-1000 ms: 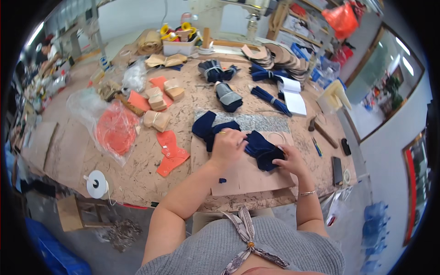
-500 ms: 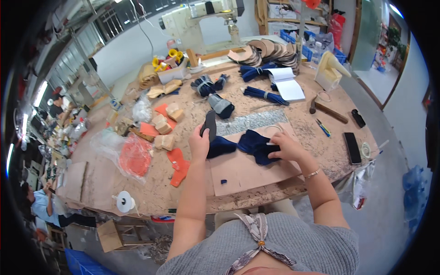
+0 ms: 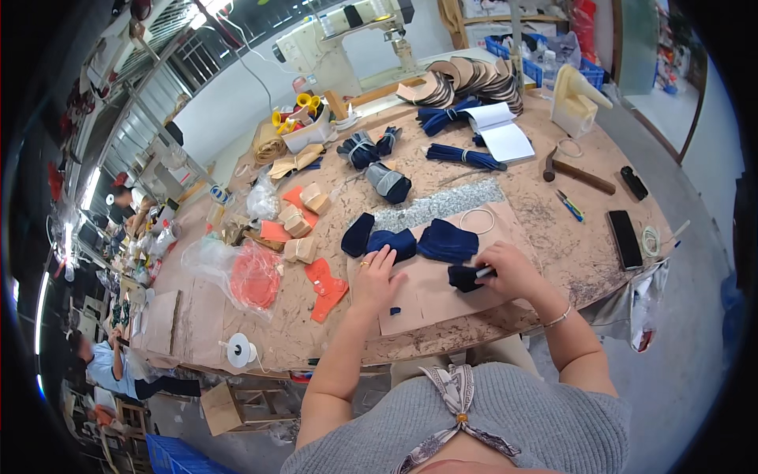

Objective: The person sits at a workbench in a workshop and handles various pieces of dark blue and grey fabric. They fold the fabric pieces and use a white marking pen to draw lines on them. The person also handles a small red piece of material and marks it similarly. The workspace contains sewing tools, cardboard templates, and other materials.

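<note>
Several navy fabric pieces (image 3: 447, 241) lie on a tan board (image 3: 430, 300) in front of me. My left hand (image 3: 377, 283) rests with its fingers spread on one navy piece (image 3: 395, 243) and holds nothing. Beyond its fingertips lies a darker, rounded piece (image 3: 358, 235). My right hand (image 3: 509, 271) is closed on a small white stick-like thing (image 3: 483, 272), mostly hidden by the fingers. A dark navy piece (image 3: 464, 278) sits against these fingertips; whether it is gripped too is unclear. Near my left wrist is a tiny navy scrap (image 3: 395, 311).
Bundled navy pieces (image 3: 466, 156), an open notebook (image 3: 503, 130) and a sewing machine (image 3: 332, 47) stand farther back. At right are a hammer (image 3: 580, 175), a utility knife (image 3: 570, 206) and a phone (image 3: 625, 239). Orange pieces (image 3: 326, 288) and a thread spool (image 3: 240, 350) lie left.
My left hand has let go of the dark rounded piece, now lying flat, and come down onto a navy piece. A dark navy piece now shows apart at my right fingertips.
</note>
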{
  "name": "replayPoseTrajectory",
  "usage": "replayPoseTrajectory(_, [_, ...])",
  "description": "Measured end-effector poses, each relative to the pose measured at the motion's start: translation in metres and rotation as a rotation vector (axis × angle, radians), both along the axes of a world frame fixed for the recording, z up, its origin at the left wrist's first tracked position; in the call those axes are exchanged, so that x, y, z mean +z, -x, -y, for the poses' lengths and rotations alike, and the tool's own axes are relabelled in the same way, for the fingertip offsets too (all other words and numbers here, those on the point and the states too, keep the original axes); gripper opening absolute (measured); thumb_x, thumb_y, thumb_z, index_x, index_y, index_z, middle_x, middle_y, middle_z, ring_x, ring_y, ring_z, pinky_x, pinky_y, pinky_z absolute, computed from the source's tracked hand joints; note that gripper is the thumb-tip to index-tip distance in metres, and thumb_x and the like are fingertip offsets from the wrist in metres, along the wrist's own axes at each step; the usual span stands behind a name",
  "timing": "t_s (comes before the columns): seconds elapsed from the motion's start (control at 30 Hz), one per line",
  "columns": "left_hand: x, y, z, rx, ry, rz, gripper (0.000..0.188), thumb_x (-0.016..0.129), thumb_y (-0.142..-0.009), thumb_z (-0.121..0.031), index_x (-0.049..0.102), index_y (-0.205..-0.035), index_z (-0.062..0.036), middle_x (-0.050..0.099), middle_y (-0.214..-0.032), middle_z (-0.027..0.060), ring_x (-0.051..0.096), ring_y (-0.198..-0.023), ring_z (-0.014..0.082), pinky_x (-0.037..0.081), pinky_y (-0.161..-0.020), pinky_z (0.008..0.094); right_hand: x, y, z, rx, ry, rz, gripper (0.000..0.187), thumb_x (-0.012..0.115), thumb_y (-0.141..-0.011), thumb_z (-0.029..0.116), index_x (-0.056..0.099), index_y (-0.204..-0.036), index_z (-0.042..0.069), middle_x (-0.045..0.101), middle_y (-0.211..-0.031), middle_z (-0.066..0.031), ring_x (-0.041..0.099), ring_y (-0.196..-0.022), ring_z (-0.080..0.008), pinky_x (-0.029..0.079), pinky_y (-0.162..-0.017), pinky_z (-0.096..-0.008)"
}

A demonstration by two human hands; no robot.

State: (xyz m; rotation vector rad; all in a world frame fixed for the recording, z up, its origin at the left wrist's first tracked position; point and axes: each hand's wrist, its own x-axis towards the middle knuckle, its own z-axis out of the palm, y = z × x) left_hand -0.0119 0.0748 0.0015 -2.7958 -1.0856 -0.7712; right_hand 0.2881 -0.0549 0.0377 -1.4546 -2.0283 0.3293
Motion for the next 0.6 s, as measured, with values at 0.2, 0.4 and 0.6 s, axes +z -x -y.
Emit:
replayPoseTrajectory(0.2, [0.013,-0.014,0.000,0.088,0.125,-0.100,0.054,0.072,-0.078,-0.034,0.059,-0.122,-0.0050,0.055,-0.131,0.0127,0.048,-0.123,0.0328,0.035,-0.104,0.0465,-0.010,0.006,0.041,-0.092,-0.733,0.326,0.023,0.061,-0.073,0.018,0.063,-0.096,0.015,0.063,-0.103,0.0019,0.056,-0.089,-0.0176,0.043,-0.074,-0.0320])
replayPoseTrajectory(0.4, [0.018,-0.024,-0.016,0.059,0.138,-0.120,0.066,0.080,-0.070,-0.037,0.057,-0.124,-0.0067,0.049,-0.138,0.0149,0.042,-0.131,0.0338,0.034,-0.107,0.0462,-0.024,0.003,0.055,-0.073,-0.840,0.379,0.027,0.061,-0.073,0.018,0.064,-0.100,0.015,0.062,-0.106,0.0016,0.055,-0.090,-0.0165,0.042,-0.073,-0.0310])
replayPoseTrajectory(0.6, [0.061,-0.072,0.048,-0.607,0.538,0.129,0.061,0.077,-0.077,-0.021,0.053,-0.130,-0.0050,0.052,-0.135,0.0139,0.049,-0.125,0.0302,0.038,-0.105,0.0418,-0.028,0.005,0.038,-0.151,-0.692,0.098,0.024,0.064,-0.067,0.016,0.064,-0.091,0.015,0.065,-0.097,0.0026,0.057,-0.090,-0.0209,0.045,-0.075,-0.0333])
